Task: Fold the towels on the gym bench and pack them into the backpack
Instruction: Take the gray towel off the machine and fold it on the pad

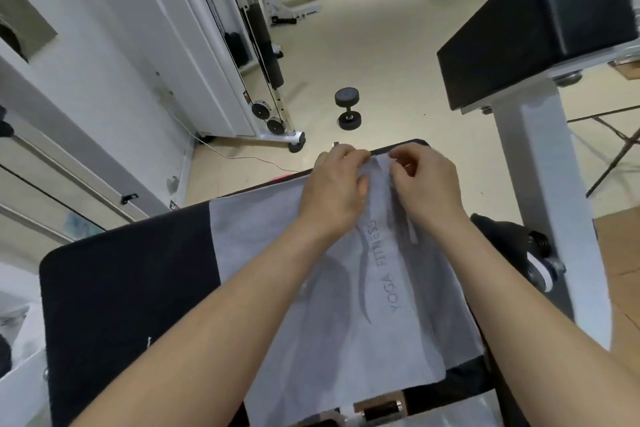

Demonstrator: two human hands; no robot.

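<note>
A light grey towel (263, 239) printed with "YOGA FITNESS" lies spread over the black gym bench (128, 291). Both my hands are at its far edge, close together. My left hand (334, 187) pinches the towel's far edge with curled fingers. My right hand (424, 180) pinches the same edge just to the right, and a raised fold of cloth runs between the two hands. The near end of the towel hangs past the bench's front edge. No backpack is in view.
A black dumbbell (347, 108) stands on the beige floor beyond the bench. A white cable machine (263, 55) is at the left back. A second black padded bench on a white frame (540, 24) rises at the right. A white cable runs along the floor.
</note>
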